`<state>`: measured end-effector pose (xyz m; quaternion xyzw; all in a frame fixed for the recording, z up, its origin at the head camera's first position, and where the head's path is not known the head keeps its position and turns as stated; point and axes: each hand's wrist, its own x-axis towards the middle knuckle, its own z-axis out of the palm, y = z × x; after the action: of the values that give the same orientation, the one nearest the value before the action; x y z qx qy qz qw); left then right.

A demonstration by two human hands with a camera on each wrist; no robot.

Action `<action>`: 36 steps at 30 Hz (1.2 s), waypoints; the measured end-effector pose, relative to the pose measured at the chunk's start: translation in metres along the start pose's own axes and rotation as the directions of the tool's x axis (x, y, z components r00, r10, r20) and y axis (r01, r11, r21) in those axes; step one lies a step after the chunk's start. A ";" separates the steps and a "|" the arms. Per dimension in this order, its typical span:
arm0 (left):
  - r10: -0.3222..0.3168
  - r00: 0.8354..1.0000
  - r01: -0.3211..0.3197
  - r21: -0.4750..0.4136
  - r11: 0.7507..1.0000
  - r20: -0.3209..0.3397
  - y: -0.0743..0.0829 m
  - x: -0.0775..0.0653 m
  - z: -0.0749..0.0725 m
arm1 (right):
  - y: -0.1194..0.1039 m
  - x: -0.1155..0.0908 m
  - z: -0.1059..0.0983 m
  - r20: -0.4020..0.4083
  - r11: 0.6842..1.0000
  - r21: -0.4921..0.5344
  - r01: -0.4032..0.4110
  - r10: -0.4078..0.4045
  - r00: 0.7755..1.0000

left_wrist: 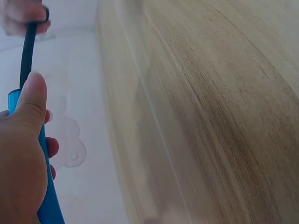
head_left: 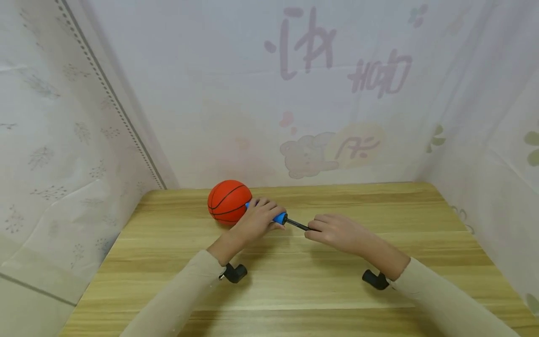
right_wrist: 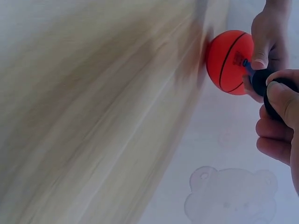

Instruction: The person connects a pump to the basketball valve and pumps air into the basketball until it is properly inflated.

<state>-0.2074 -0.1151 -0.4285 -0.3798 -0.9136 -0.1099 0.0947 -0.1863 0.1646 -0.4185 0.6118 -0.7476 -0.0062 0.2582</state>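
Observation:
A blue hand pump (head_left: pixel 280 218) is held between both hands, its nozzle end at an orange-red toy basketball (head_left: pixel 227 200) on the table's far side. My left hand (head_left: pixel 258 221) grips the blue barrel; in the left wrist view the thumb lies along the barrel (left_wrist: pixel 50 205) near its top. From the barrel a thin black rod (head_left: pixel 298 225) runs out toward my right hand (head_left: pixel 337 232). The right wrist view shows that hand's fingers curled round the pump's black handle (right_wrist: pixel 271 100). Beyond it, the ball (right_wrist: pixel 224 60) shows a dark printed patch beside the nozzle.
The wood-grain table (head_left: pixel 303 290) reaches back to a pale printed curtain (head_left: pixel 227 93), with more curtain on both sides. Black wrist-worn devices hang under the left sleeve (head_left: pixel 181 290) and the right sleeve (head_left: pixel 442 295).

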 end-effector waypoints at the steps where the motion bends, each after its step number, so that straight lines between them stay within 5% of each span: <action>1: 0.002 1.000 -0.002 0.000 1.000 -0.002 0.000 0.000 0.000 | 0.001 0.004 0.001 0.003 1.000 0.003 -0.002 0.002 1.000; 11: 0.039 0.999 -0.039 0.039 0.998 0.006 0.002 -0.001 0.003 | 0.007 0.030 0.022 0.002 1.000 -0.002 -0.009 0.009 1.000; 19: 0.035 0.999 -0.035 0.037 0.999 0.024 -0.004 -0.002 -0.003 | 0.006 0.032 0.029 -0.065 1.000 -0.019 0.008 -0.009 0.998; 36: 0.055 0.998 -0.055 -0.001 0.998 0.002 -0.008 -0.002 -0.002 | -0.014 -0.028 -0.009 -0.148 0.999 0.023 0.034 -0.031 0.989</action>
<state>-0.2114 -0.1226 -0.4282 -0.4051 -0.9028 -0.1072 0.0968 -0.1665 0.1889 -0.4262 0.6260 -0.7164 0.0445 0.3048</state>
